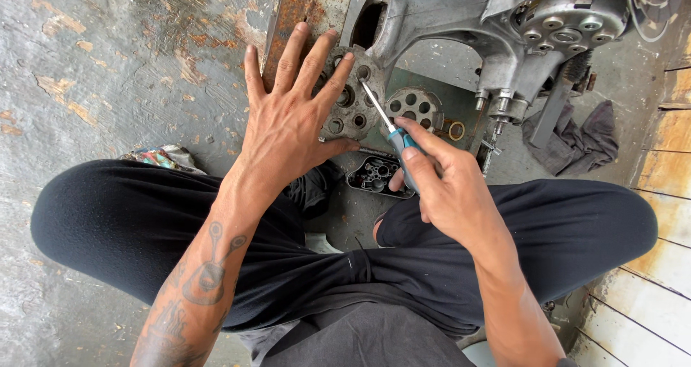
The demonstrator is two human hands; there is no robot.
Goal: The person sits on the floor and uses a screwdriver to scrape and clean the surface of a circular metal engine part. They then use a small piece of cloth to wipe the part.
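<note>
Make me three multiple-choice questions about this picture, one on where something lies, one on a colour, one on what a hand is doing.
1. Where does the crumpled dark grey rag lie?
A. on the floor right of the engine casing
B. on the person's lap
C. under the left hand

2. What colour is the screwdriver's handle?
A. red
B. blue-teal
C. yellow

3. How is the left hand?
A. clenched in a fist
B. holding a hammer
C. spread flat on the round perforated metal plate

Answers: 1 A, it rests on the concrete beside the grey metal engine casing. 2 B, teal shows in the right hand. 3 C, the fingers are splayed.
</note>
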